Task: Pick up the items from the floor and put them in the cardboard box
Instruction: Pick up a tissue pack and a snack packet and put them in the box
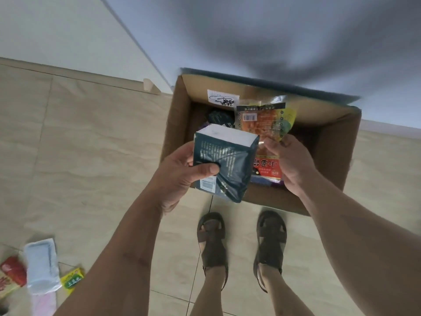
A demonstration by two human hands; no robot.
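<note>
Tiled floor carries cardboard box, white pack, yellow packet.

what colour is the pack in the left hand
Dark teal with white print and a white top face; the pack in the left hand shows in the head view.

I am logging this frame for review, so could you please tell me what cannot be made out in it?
- Head view: most of the cardboard box floor, hidden by the teal pack in the left hand and the orange snack packet in the right hand.
- Print on the teal pack: too small to read.
- Red packet on the floor: cut off by the left edge.
- Upper right: blurred dark smear, nothing identifiable.
</note>
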